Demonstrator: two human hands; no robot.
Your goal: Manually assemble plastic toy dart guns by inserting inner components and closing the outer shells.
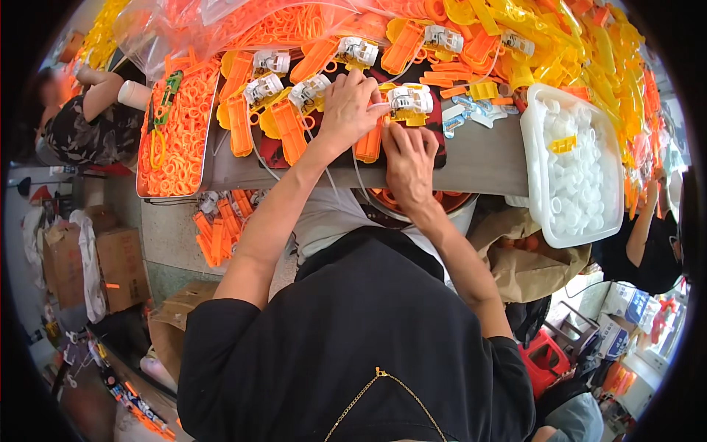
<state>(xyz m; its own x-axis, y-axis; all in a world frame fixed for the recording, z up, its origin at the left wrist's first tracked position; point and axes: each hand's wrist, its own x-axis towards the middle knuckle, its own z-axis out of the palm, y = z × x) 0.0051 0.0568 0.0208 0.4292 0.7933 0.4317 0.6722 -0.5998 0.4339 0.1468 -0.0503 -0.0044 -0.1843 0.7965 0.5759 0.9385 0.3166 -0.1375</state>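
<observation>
In front of me on the table lies an orange and yellow plastic toy shell with a white wired unit in it. My left hand is at its left side, thumb and fingers closed around a small white piece by the unit. My right hand is at the near side, its fingers curled against the shell beside the orange handle. The fingers hide the exact contact. More such shells with white units lie to the left and behind, thin pale wires trailing from some.
At left stands a tray of orange rings with green-handled snips on top. A white tub of small white caps is at right. Yellow parts pile up behind, near blue-and-white strips. Other people sit at both sides.
</observation>
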